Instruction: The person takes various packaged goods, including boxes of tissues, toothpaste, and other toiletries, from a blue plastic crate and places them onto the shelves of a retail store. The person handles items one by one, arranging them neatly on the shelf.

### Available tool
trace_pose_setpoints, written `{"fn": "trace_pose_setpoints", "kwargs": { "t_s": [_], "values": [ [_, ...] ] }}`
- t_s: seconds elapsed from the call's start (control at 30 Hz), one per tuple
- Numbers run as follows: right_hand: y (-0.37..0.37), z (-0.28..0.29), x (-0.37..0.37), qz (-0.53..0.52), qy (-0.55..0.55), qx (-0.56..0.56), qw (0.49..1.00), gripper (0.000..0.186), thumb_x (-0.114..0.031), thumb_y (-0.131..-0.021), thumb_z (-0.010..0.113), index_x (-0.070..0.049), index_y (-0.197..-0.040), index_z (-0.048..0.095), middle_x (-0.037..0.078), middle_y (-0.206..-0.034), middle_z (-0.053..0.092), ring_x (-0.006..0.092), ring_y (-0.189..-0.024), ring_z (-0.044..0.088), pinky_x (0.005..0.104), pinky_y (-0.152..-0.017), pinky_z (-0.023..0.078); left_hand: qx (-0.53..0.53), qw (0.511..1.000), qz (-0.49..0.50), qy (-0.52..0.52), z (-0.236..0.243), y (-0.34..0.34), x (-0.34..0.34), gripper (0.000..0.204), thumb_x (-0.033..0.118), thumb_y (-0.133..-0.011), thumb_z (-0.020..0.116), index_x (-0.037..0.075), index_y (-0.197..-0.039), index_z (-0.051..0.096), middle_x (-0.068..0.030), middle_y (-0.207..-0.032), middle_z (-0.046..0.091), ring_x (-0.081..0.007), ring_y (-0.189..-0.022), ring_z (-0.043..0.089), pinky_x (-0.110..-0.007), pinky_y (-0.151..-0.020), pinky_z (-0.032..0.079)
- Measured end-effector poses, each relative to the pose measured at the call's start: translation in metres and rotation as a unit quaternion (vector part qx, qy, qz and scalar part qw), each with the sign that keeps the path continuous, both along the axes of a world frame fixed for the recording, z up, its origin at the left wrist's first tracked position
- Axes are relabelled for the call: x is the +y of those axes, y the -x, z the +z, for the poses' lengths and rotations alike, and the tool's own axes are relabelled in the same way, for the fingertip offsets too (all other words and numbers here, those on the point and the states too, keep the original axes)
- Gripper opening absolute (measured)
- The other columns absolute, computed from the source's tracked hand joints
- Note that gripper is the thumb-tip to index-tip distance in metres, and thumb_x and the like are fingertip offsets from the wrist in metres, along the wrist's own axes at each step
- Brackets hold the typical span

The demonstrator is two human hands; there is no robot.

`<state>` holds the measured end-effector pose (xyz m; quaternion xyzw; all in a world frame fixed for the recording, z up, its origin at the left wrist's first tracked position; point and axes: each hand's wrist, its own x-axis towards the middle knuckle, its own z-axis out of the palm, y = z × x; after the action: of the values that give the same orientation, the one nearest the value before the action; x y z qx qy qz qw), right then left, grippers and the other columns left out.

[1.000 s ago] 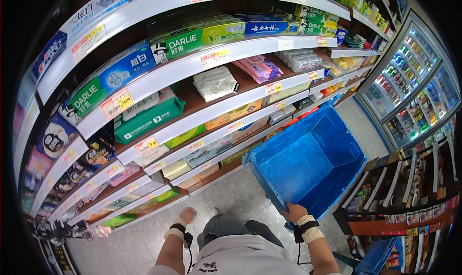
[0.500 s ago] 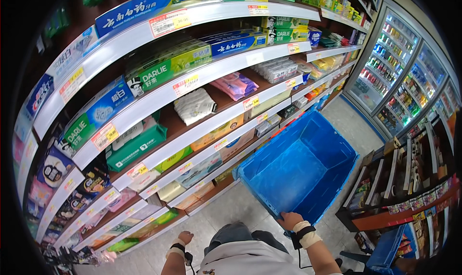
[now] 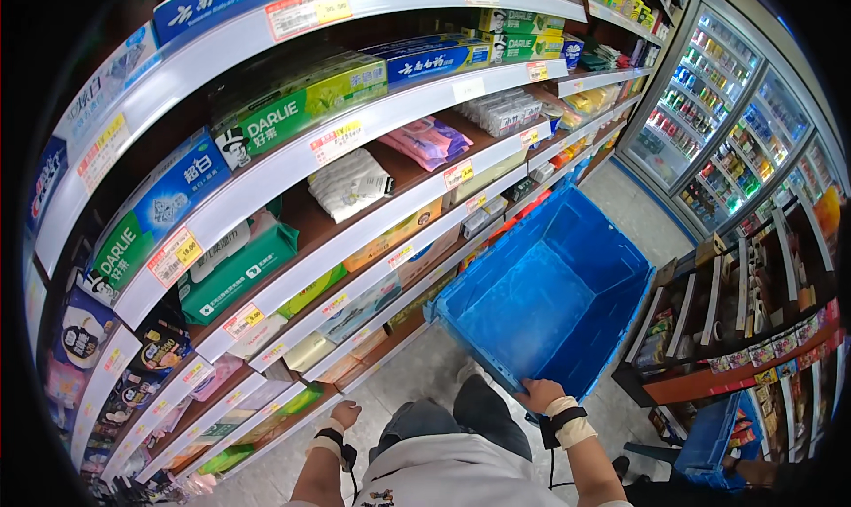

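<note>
A large blue plastic crate (image 3: pixel 532 308) stands ahead of me to the right, its open top facing up and only its bare floor and walls showing inside. My right hand (image 3: pixel 540 395) is closed over the crate's near rim, with the fingers hooked at the edge. At my left side, my left hand (image 3: pixel 346 412) hangs with curled fingers beside the lower shelves, and nothing shows in it. Both wrists wear pale wraps with dark bands.
Along the left runs a long shelf unit with toothpaste boxes (image 3: pixel 301 110), a green wipes pack (image 3: pixel 239 275) and white packets (image 3: pixel 350 186). Glass-door drink fridges (image 3: pixel 709 108) stand at the far right. A low rack (image 3: pixel 736 303) and another blue crate (image 3: pixel 709 449) flank the right.
My right leg has stepped forward. The left shelves have shifted leftward in view. My right hand keeps its hold on the crate's rim.
</note>
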<state>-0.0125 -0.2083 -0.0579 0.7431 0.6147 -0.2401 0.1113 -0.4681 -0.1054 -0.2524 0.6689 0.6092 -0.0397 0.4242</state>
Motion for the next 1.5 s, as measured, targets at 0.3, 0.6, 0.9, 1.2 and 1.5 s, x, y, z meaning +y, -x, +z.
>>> {"fn": "trace_pose_setpoints", "kwargs": {
  "t_s": [0.3, 0.6, 0.9, 1.2, 1.5],
  "values": [
    [0.003, -0.003, -0.004, 0.016, -0.036, -0.01, 0.999, 0.033, -0.037, -0.077, 0.053, -0.008, -0.091, 0.059, 0.016, -0.076, 0.062, 0.0336, -0.072, 0.06, 0.0434, -0.063, 0.048, 0.015, 0.999, 0.033, 0.017, 0.006, 0.004, -0.002, 0.046, 0.035, -0.073, 0.054, 0.0, -0.103, 0.059, -0.0196, -0.107, 0.057, -0.0331, -0.101, 0.053, -0.037, -0.09, 0.04],
    [-0.016, 0.011, -0.036, 0.015, 0.061, -0.029, 0.998, 0.027, -0.027, -0.073, 0.054, -0.011, -0.094, 0.061, 0.014, -0.077, 0.063, 0.0316, -0.073, 0.061, 0.042, -0.064, 0.05, 0.033, 0.999, -0.009, 0.025, -0.014, 0.014, -0.002, 0.044, 0.035, -0.074, 0.053, 0.001, -0.102, 0.06, -0.0198, -0.109, 0.055, -0.0339, -0.104, 0.05, -0.037, -0.091, 0.039],
    [-0.047, 0.021, -0.106, -0.016, 0.153, -0.026, 0.988, 0.034, -0.028, -0.072, 0.057, -0.018, -0.104, 0.059, 0.011, -0.085, 0.064, 0.0287, -0.079, 0.062, 0.0398, -0.069, 0.05, 0.024, 0.998, -0.037, 0.035, 0.023, -0.045, 0.018, 0.043, 0.033, -0.073, 0.055, 0.001, -0.102, 0.059, -0.0187, -0.103, 0.058, -0.0325, -0.097, 0.054, -0.037, -0.086, 0.042],
    [-0.061, 0.013, -0.107, 0.004, 0.137, 0.029, 0.99, 0.035, -0.033, -0.07, 0.06, -0.018, -0.102, 0.061, 0.011, -0.086, 0.064, 0.0297, -0.079, 0.061, 0.0398, -0.071, 0.049, -0.152, 0.965, -0.155, -0.146, 0.144, -0.236, 0.065, 0.072, 0.051, -0.077, 0.053, -0.004, -0.121, 0.04, -0.0255, -0.114, 0.049, -0.0362, -0.101, 0.053, -0.039, -0.085, 0.042],
    [-0.07, 0.01, -0.1, 0.026, 0.139, 0.093, 0.986, 0.032, -0.036, -0.07, 0.06, -0.014, -0.093, 0.062, 0.011, -0.084, 0.063, 0.0298, -0.08, 0.061, 0.0398, -0.07, 0.049, -0.117, 0.971, -0.204, -0.032, 0.163, -0.316, 0.055, 0.06, 0.035, -0.072, 0.056, -0.001, -0.119, 0.042, -0.0252, -0.106, 0.054, -0.0385, -0.095, 0.053, -0.042, -0.081, 0.043]
  ]
}}
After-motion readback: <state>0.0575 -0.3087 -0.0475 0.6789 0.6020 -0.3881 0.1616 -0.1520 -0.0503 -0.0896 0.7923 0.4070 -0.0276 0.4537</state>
